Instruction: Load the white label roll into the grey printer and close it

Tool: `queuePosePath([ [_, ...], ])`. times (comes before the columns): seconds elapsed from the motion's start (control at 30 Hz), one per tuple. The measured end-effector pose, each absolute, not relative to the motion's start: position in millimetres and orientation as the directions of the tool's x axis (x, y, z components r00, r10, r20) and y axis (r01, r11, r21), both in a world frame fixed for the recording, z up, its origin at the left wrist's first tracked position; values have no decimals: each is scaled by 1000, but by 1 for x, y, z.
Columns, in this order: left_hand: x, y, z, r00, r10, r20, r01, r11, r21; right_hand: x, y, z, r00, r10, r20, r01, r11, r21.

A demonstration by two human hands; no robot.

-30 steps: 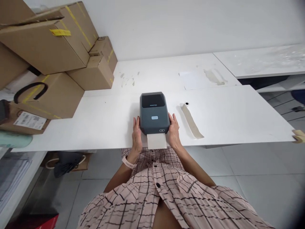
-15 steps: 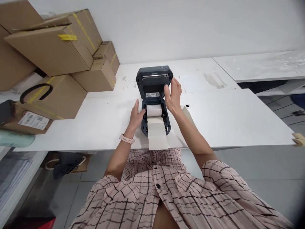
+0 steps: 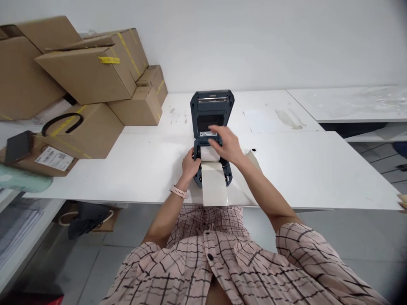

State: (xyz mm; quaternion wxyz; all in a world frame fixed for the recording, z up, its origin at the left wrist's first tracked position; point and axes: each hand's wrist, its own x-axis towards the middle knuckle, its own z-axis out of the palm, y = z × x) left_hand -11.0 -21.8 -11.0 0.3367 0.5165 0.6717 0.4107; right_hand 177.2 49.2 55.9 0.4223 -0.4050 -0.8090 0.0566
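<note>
A dark label printer stands on the white table with its lid tilted up and back. Inside it sits a roll of white labels, and the label strip runs out over the front to the table edge. My left hand grips the printer's left side, thumb over the rim beside the roll. Above the roll and the hinge, my right hand is held with its fingers apart and nothing in them. It hides part of the printer's right side; whether it touches anything I cannot tell.
Cardboard boxes are stacked at the left, with a black curved strap and a mint-green roll near them. Beside my right forearm lies a paper strip with a small core. The table's front edge is close to my body.
My right hand has left the raised lid and moved down over the roll, its fingers pointing left. The lid leans further back. My left hand has closed on the printer's side.
</note>
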Motion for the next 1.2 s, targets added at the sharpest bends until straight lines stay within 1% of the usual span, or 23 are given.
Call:
queuePosePath([
  [0.03,-10,-23,-10,-246,969,-22,431,129,893,178,42,51,-436,698,569,580,701,-416],
  [0.07,-8,-23,-9,-246,969,-16,453,130,882,178,38,47,-552,695,462,568,718,-402],
  [0.13,-6,-23,-6,-243,970,-3,513,132,848,173,40,40,-697,691,191,599,708,-374],
  [0.2,-5,-22,-3,-234,972,6,577,134,805,164,51,38,-719,694,-42,665,668,-334],
  [0.23,-4,-21,-1,-229,973,8,602,135,787,159,57,38,-707,696,-121,693,650,-311],
  [0.3,-3,-21,1,-224,974,-1,627,145,765,150,70,41,-683,700,-208,728,631,-269],
  [0.33,-3,-21,1,-226,974,-4,629,149,763,148,74,44,-681,697,-225,731,629,-265],
  [0.37,-3,-22,2,-227,974,-6,625,151,766,149,78,46,-692,684,-229,720,633,-286],
  [0.4,-3,-23,2,-227,974,-7,618,149,772,152,79,49,-719,661,-217,690,640,-339],
  [0.43,-3,-23,2,-226,974,-4,608,145,780,159,80,53,-756,628,-186,639,645,-420],
  [0.5,-3,-25,1,-222,975,5,589,130,797,181,77,62,-831,551,-72,476,639,-605],
  [0.53,-3,-26,1,-221,975,10,582,124,804,195,74,66,-851,525,-4,388,624,-678],
  [0.6,-4,-26,-1,-228,973,12,565,123,816,228,67,76,-848,520,102,265,583,-768],
  [0.63,-4,-26,-2,-234,972,10,552,124,825,244,64,81,-832,539,134,237,563,-792],
  [0.7,-4,-26,-5,-244,970,3,512,127,850,275,61,86,-778,606,163,248,535,-808],
  [0.77,-5,-25,-7,-258,966,0,472,126,873,297,64,84,-708,688,157,316,508,-802],
  [0.83,-5,-24,-9,-269,963,0,450,126,884,309,73,75,-631,766,118,390,445,-806],
  [0.93,-5,-24,-9,-271,962,3,443,122,888,308,90,51,-525,851,18,484,316,-816],
  [1.0,-6,-25,-9,-274,962,14,436,112,893,299,101,33,-477,879,-16,535,276,-798],
  [1.07,-6,-25,-9,-272,962,30,433,95,896,288,111,19,-469,883,-15,562,286,-776],
  [1.13,-7,-25,-9,-262,964,37,445,86,891,283,117,11,-479,877,-15,569,298,-766],
  [1.2,-7,-25,-10,-255,967,23,465,102,879,288,120,9,-494,868,-56,556,265,-788],
])
